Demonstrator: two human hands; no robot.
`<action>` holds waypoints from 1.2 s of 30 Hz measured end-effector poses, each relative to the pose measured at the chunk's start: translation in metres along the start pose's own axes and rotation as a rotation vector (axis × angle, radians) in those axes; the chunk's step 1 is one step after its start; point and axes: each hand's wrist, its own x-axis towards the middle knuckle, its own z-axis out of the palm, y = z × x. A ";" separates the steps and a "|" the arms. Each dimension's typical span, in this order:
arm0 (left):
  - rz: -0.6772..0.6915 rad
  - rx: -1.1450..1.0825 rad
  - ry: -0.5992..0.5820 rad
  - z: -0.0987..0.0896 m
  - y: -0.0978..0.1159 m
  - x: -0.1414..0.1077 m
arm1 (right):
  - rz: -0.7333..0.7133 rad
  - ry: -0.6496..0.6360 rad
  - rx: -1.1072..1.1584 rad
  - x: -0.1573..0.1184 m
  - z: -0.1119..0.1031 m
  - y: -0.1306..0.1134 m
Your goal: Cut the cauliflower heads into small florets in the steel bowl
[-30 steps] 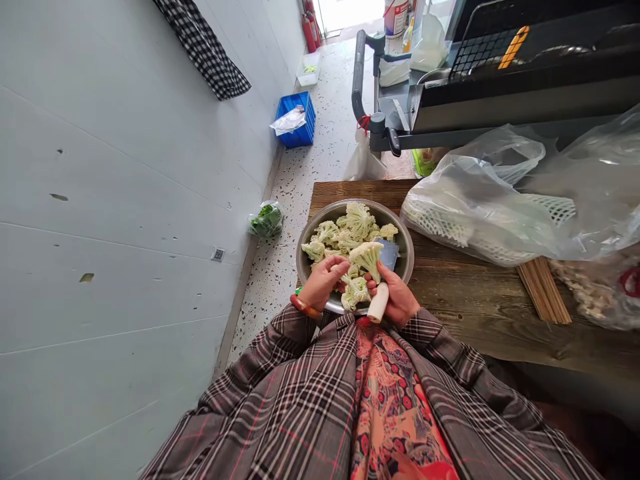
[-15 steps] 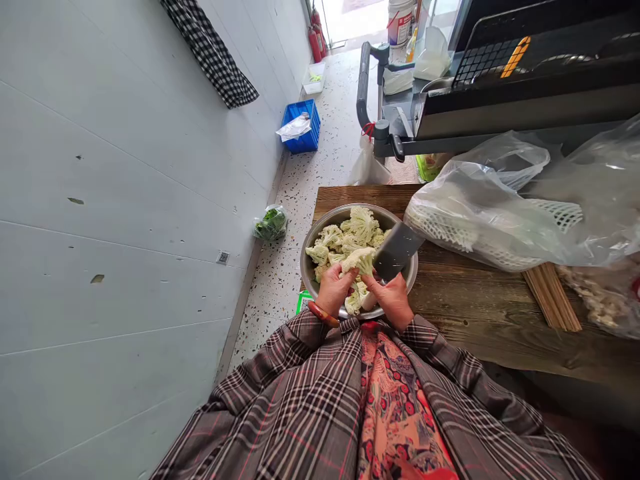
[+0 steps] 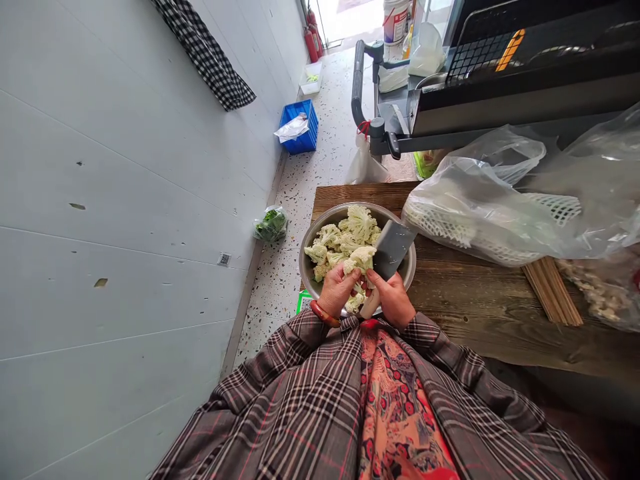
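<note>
A round metal bowl on the wooden table's near left corner holds several pale cauliflower pieces. Over the bowl's near side, my left hand pinches a cauliflower floret. My right hand is wrapped round the cleaver, its pale handle pointing toward me and its wide blade tilted up to the right. The right thumb and fingers are close to the floret's stem; whether they press on it is partly hidden.
Right of the bowl on the wooden table lie clear plastic bags and a bundle of wooden sticks. Beyond stands a dark cart. A wall runs along the left, with a blue crate on the floor.
The floret has turned and dropped slightly between my hands. The cleaver blade has swung a little to the left and more upright, and the view has shifted slightly.
</note>
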 end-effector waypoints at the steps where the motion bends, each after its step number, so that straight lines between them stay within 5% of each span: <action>1: 0.001 0.003 -0.007 0.000 -0.001 -0.001 | 0.038 -0.013 0.031 0.000 -0.001 -0.002; 5: 0.009 0.004 -0.009 0.001 -0.002 -0.001 | 0.092 -0.059 0.042 0.000 -0.003 -0.004; 11: -0.066 -0.108 -0.011 0.003 0.002 0.001 | -0.214 0.056 -0.279 0.003 -0.006 0.003; 14: -0.082 -0.119 0.062 0.003 -0.001 0.003 | -0.254 0.054 -0.349 0.004 -0.005 0.007; 21: -0.053 -0.107 0.134 0.005 -0.011 0.003 | -0.048 0.028 -0.022 0.001 0.005 0.002; 27: -0.044 -0.155 -0.032 0.004 -0.002 -0.002 | 0.170 -0.113 0.143 0.006 -0.003 -0.004; 36: -0.075 -0.272 0.045 -0.007 0.001 -0.012 | -0.162 0.072 -0.290 0.020 0.004 0.008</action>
